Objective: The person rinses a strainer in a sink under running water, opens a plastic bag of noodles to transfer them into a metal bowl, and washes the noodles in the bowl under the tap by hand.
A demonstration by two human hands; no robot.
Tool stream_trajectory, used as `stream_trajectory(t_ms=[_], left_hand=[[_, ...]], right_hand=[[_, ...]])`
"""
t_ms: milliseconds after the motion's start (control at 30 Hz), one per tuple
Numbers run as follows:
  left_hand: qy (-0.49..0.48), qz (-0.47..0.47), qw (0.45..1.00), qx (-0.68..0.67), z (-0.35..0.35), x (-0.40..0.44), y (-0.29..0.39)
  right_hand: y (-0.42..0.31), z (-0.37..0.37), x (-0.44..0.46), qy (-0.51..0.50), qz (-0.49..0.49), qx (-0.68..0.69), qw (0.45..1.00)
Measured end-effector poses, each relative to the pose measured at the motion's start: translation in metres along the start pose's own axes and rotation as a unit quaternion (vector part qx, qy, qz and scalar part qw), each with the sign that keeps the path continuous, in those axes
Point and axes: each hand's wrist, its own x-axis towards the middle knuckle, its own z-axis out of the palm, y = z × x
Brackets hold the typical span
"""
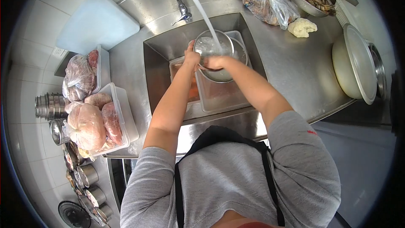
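Under the running water I see a round metal bowl (204, 44), tilted above the sink. My left hand (192, 57) is closed on its left rim. My right hand (216, 62) lies at the bowl's near side, fingers curled together; what they hold, if anything, is hidden. Water pours from the faucet (181, 0) into the bowl. Beneath my hands is another round metal vessel (240, 52), partly covered. It rests over a clear plastic container (219, 97) in the sink (160, 55). To the left, another container (193, 95) shows something orange inside.
Bagged meat fills plastic tubs (130, 122) on the left counter. A white board (99, 23) leans at the back left. At right are a knotted plastic bag (270, 6), a pale lump (302, 28), a metal bowl of brown pieces (310, 6) and a large basin (354, 67).
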Motion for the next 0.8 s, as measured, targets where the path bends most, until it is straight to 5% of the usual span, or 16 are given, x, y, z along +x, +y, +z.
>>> stream_trajectory(t_ms=[67, 100, 167, 200, 267, 300, 333, 400, 533, 567, 733, 800], left_hand=[[-0.013, -0.08, 0.989, -0.125, 0.007, -0.036, 0.028], [-0.025, -0.065, 0.99, -0.123, 0.011, -0.031, 0.015], [-0.021, -0.098, 0.98, -0.17, 0.023, -0.044, 0.018], [-0.014, -0.129, 0.967, -0.218, 0.026, -0.048, 0.02], [-0.018, -0.148, 0.958, -0.244, 0.026, -0.048, 0.018], [-0.023, -0.168, 0.949, -0.267, 0.026, -0.048, 0.015], [-0.022, -0.166, 0.948, -0.269, 0.026, -0.045, 0.01], [-0.026, -0.172, 0.944, -0.279, 0.022, -0.04, -0.002], [-0.015, -0.216, 0.932, -0.291, 0.015, -0.028, -0.022], [-0.014, -0.217, 0.93, -0.297, 0.016, -0.027, -0.025], [0.002, -0.19, 0.94, -0.282, 0.024, -0.031, -0.029], [0.017, -0.17, 0.947, -0.273, 0.021, -0.04, -0.025]], right_hand=[[-0.023, -0.035, -0.05, -0.044, 0.089, -0.317, 0.943], [-0.021, -0.035, -0.045, -0.047, 0.088, -0.315, 0.944], [-0.009, -0.042, -0.026, 0.136, 0.306, -0.115, 0.935], [-0.003, -0.037, -0.016, 0.138, 0.306, -0.116, 0.935], [0.009, -0.025, 0.0, 0.37, 0.196, -0.098, 0.903], [-0.049, -0.049, -0.048, 0.296, 0.243, 0.057, 0.922], [-0.041, -0.045, -0.038, 0.297, 0.24, 0.055, 0.923], [-0.029, -0.035, -0.021, -0.04, 0.042, -0.136, 0.989], [-0.042, -0.066, -0.032, -0.227, 0.066, -0.24, 0.942], [-0.041, -0.073, -0.022, -0.145, 0.125, -0.197, 0.961], [-0.095, -0.121, 0.011, 0.116, -0.053, -0.162, 0.979], [-0.111, -0.118, 0.026, 0.196, -0.027, -0.061, 0.978]])
